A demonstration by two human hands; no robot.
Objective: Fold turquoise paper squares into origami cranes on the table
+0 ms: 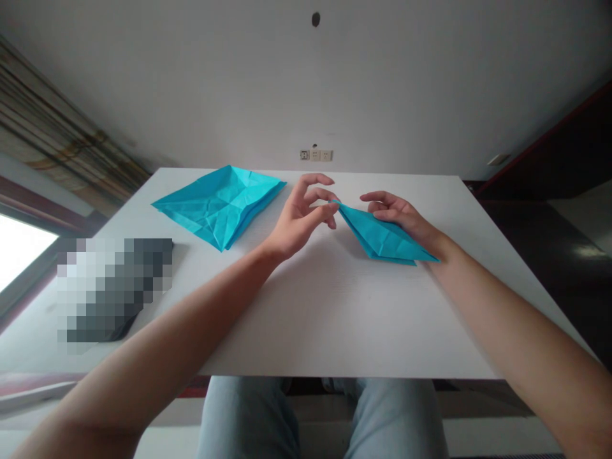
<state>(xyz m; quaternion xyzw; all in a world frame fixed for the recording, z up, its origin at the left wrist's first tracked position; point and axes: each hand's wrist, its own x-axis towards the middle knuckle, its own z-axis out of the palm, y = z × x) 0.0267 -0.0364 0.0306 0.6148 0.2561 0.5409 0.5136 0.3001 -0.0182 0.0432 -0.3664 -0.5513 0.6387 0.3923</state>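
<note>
A piece of folded blue origami paper (382, 239) is held just above the table, with layered flaps and a pointed tip toward the left. My left hand (306, 213) pinches that left tip between thumb and finger, its other fingers lifted and curled. At the paper's upper right edge, my right hand (394, 211) grips it with the thumb in front; part of its fingers lies hidden behind the sheet. Left of my left hand lies a second, larger blue folded paper (224, 204), creased all over and roughly diamond-shaped.
The white table (335, 319) stands against a grey wall (229, 83) with sockets (315, 155). A blurred-out dark object (119, 287) sits at the table's left side. A curtain (71, 140) hangs by a window at the far left. My legs (248, 417) are under the front edge.
</note>
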